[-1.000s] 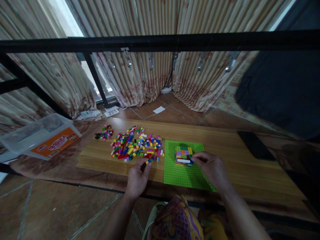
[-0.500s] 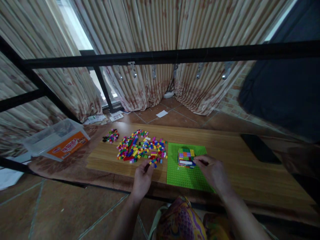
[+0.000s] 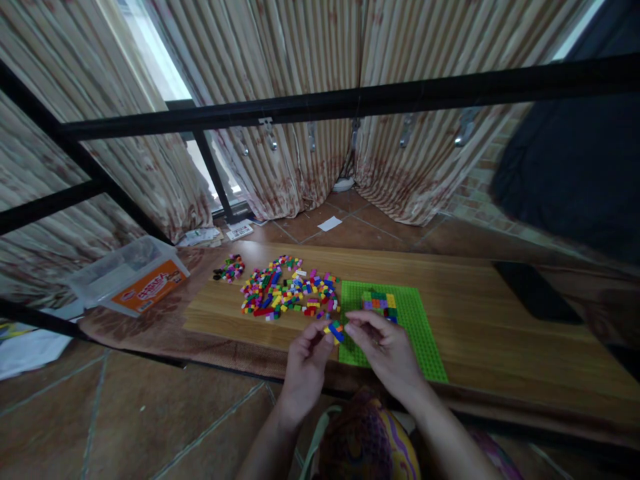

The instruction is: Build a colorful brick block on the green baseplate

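My left hand (image 3: 306, 365) pinches a few small toy bricks (image 3: 335, 332), blue, yellow, orange and green, above the near left edge of the green baseplate (image 3: 423, 340). Close beside them is my right hand (image 3: 389, 350), its thumb and forefinger pressed together at the bricks' right side. Whether those fingertips grip a brick is too small to tell. A block of multicoloured bricks (image 3: 380, 300) stands on the baseplate, its near part hidden behind my right hand. To the left, loose bricks (image 3: 287, 290) lie spread over the wooden board.
A smaller heap of bricks (image 3: 231, 268) lies at the board's far left. Beyond it stands a clear plastic box (image 3: 95, 280) with an orange label. A dark flat object (image 3: 537, 293) rests at the right, and a black rail (image 3: 320, 107) crosses beyond the board.
My right hand has moved left, away from the brick block, to the bricks in my left hand. My left hand has shifted right, and the view has turned slightly.
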The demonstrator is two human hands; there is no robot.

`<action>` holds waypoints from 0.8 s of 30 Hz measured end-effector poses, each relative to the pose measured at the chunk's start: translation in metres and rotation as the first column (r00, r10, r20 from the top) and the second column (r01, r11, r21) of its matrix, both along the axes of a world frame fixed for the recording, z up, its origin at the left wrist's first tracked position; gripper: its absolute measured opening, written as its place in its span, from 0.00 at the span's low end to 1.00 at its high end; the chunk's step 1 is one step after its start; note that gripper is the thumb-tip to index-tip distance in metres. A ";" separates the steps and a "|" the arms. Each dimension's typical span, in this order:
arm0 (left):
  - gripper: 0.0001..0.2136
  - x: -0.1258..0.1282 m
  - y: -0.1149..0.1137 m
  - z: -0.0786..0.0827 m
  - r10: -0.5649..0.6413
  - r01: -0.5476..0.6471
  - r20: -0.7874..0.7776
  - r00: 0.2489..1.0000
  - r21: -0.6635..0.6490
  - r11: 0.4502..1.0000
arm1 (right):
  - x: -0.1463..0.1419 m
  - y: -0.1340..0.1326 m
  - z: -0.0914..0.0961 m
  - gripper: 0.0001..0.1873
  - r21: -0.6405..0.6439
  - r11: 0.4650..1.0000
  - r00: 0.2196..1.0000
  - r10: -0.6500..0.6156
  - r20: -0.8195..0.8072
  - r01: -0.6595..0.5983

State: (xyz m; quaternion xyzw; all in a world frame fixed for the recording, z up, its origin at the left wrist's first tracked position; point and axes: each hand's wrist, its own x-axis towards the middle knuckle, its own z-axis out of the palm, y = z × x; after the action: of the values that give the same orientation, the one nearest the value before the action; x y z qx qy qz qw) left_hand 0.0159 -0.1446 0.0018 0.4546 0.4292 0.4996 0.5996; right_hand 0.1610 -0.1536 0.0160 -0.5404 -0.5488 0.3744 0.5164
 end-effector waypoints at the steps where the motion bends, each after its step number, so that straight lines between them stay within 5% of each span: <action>1: 0.11 0.001 -0.001 0.003 -0.018 0.019 -0.016 1.000 0.033 0.999 | 0.000 0.000 0.000 0.11 -0.010 1.000 0.999 0.015 -0.033 -0.016; 12: 0.08 0.001 -0.005 0.004 -0.024 0.060 -0.240 0.971 0.142 0.988 | -0.006 0.000 0.000 0.07 -0.053 0.996 0.994 0.063 -0.087 -0.068; 19: 0.06 0.000 -0.003 0.006 -0.123 0.127 -0.058 0.991 0.074 0.989 | -0.012 0.004 -0.010 0.12 -0.175 0.981 0.975 0.040 -0.219 -0.080; 24: 0.08 -0.006 -0.002 0.003 -0.067 0.068 0.049 0.997 -0.023 0.997 | -0.023 0.006 -0.015 0.12 -0.217 0.973 0.964 0.021 -0.265 -0.080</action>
State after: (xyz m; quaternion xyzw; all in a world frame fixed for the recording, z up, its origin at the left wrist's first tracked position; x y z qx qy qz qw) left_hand 0.0103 -0.1465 0.0043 0.4492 0.4054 0.4845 0.6318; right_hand 0.1384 -0.1479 0.0006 -0.5273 -0.4438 0.5151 0.5095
